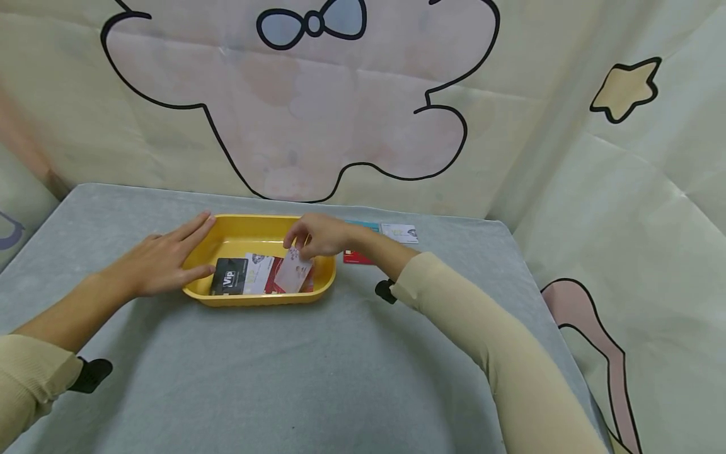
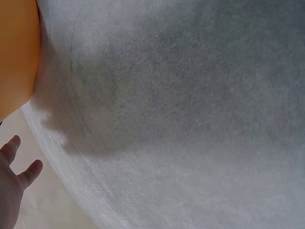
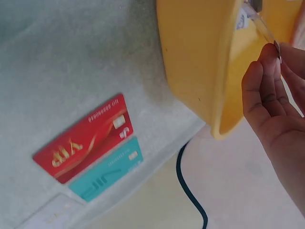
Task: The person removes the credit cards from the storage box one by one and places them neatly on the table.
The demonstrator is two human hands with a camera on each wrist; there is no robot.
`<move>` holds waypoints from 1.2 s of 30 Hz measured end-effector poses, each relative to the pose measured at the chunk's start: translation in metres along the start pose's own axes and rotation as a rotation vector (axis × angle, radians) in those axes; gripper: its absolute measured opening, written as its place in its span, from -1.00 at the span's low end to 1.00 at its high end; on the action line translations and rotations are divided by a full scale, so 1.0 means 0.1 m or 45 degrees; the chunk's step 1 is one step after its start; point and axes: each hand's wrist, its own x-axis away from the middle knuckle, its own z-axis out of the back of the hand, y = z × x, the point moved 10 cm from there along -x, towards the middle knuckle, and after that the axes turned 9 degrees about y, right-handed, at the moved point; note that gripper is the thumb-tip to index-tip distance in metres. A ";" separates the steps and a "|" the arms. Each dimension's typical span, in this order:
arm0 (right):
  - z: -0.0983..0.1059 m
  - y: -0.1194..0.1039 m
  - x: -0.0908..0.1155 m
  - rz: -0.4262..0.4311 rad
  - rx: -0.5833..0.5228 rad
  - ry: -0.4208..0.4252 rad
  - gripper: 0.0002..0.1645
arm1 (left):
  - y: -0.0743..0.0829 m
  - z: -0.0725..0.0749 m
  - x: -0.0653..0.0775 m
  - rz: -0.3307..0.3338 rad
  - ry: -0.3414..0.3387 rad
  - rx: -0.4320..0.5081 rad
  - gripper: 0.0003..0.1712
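In the head view, my right hand (image 1: 326, 236) pinches a pale card (image 1: 293, 272) between thumb and fingers, tilted over the right part of a yellow tray (image 1: 258, 301). The right wrist view shows the same right hand (image 3: 281, 102), with the card seen nearly edge-on. Inside the tray lie a black "Vip" card (image 1: 229, 276), a white card (image 1: 258, 273) and a red card (image 1: 274, 277), side by side. My left hand (image 1: 161, 260) lies at the tray's left rim with its fingers extended. Only part of the left hand (image 2: 10, 186) shows in the left wrist view.
To the right of the tray, a red card (image 3: 86, 138), a teal card (image 3: 107, 169) and a white card (image 3: 52, 213) lie on the grey cloth-covered table (image 1: 317, 372). A printed curtain (image 1: 374, 126) hangs behind the table's far edge.
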 end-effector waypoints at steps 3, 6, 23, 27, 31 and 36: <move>0.10 -0.04 0.08 0.002 -0.010 0.035 -0.59 | 0.00 0.00 0.00 0.000 -0.003 -0.001 0.09; 0.22 -0.07 0.16 0.013 -0.011 0.081 -0.59 | 0.01 0.00 -0.01 0.003 -0.005 -0.002 0.09; 0.91 0.15 0.57 -0.062 -0.117 0.297 -0.62 | 0.03 -0.02 -0.01 0.005 -0.015 -0.012 0.11; 0.99 0.26 0.65 -0.108 -0.148 0.309 -0.63 | 0.03 -0.01 -0.01 0.001 -0.017 -0.023 0.11; 1.04 0.43 0.75 -0.149 -0.138 0.346 -0.64 | 0.04 -0.02 -0.01 -0.004 -0.026 -0.036 0.11; 1.13 0.66 0.90 -0.189 -0.129 0.388 -0.65 | 0.03 -0.01 0.00 0.006 -0.014 -0.025 0.11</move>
